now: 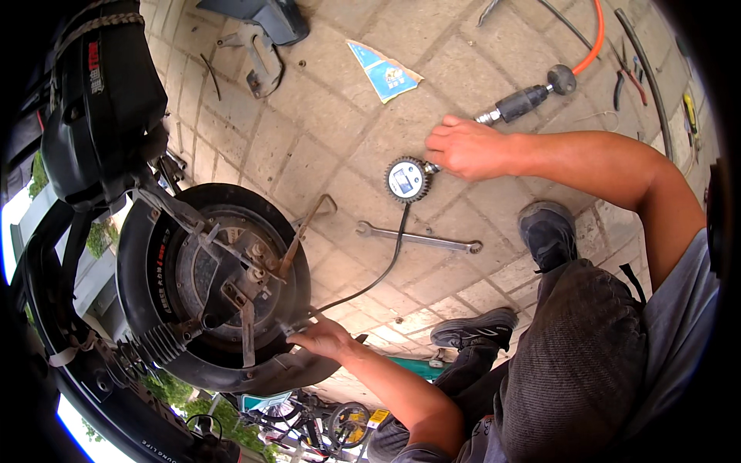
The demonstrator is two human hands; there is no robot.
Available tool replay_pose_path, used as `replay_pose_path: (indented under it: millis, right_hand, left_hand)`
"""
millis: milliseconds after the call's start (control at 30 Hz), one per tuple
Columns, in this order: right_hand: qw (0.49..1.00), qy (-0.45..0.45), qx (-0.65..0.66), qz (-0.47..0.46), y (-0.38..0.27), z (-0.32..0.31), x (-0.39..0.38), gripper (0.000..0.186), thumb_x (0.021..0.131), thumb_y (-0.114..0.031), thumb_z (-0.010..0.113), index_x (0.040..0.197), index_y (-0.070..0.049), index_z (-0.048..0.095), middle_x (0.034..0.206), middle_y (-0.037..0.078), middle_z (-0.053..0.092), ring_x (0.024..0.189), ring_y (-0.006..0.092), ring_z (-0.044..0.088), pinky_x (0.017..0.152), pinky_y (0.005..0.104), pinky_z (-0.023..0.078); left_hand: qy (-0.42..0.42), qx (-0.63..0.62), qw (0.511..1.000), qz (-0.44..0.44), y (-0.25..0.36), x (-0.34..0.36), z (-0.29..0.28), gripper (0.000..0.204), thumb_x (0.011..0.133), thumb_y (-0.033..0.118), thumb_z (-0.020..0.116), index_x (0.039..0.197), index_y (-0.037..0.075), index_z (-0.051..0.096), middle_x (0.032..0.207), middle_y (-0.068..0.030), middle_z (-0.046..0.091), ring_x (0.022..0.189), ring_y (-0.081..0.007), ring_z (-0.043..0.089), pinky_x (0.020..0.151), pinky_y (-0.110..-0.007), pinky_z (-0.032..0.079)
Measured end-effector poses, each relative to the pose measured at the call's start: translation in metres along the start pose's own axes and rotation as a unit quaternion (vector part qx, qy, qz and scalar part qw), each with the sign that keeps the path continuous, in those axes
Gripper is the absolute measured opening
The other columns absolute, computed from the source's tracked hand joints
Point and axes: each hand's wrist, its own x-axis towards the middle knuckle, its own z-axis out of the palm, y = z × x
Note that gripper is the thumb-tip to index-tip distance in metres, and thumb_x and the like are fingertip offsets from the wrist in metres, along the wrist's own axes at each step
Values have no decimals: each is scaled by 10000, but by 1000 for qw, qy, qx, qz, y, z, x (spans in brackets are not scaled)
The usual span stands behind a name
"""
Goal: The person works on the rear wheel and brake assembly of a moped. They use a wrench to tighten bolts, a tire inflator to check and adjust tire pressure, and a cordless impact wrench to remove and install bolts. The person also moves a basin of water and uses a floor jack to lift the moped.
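A scooter-type wheel with a black tyre (143, 309) stands at the left under a black frame. My left hand (320, 338) is closed at the tyre's lower right side, pinching the end of a thin black hose (384, 279) near the rim; the fitting itself is mostly hidden. That hose runs up to a round digital pressure gauge (407, 180) with a ribbed black edge. Just right of the gauge, my right hand (471, 148) is wrapped round the inflator's metal stem. Beyond its fingers, the line continues through a black coupling (522, 103) to an orange air hose (598, 35).
A combination wrench (421, 238) lies on the paving below the gauge. A blue paper scrap (384, 73), a metal bracket (262, 65) and pliers (620, 81) lie farther off. My shoes (548, 234) rest on the bricks. Parked bicycles (312, 424) show at the bottom.
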Motion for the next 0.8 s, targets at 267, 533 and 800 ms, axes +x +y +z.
replay_pose_path:
  millis: [267, 533, 800]
  right_hand:
    - [1000, 13, -13, -9, 3, 2, -6, 218, 705, -112, 588, 903, -30, 626, 805, 41, 529, 851, 198, 529, 763, 321, 364]
    - [1000, -9, 0, 18, 13, -8, -13, 161, 696, -89, 592, 852, -52, 608, 856, 59, 538, 889, 229, 528, 800, 354, 377]
    - [999, 17, 45, 4, -26, -7, 23, 399, 565, -11, 733, 938, -11, 592, 904, 130, 523, 881, 317, 498, 780, 399, 391]
  left_hand:
    - [-2, -1, 1000, -2, 0, -3, 4, 659, 878, 517, 548, 1356, 86, 407, 1374, -56, 445, 1228, -212, 427, 1069, -395, 316]
    - [7, 4, 1000, -16, -16, -11, 15, 684, 860, 512, 583, 1372, 109, 373, 1378, -41, 429, 1245, -189, 402, 1078, -388, 277]
    - [116, -46, 991, 43, 18, -1, 2, 281, 869, 100, 626, 1135, 47, 553, 1081, -23, 582, 904, -113, 531, 752, -266, 413]
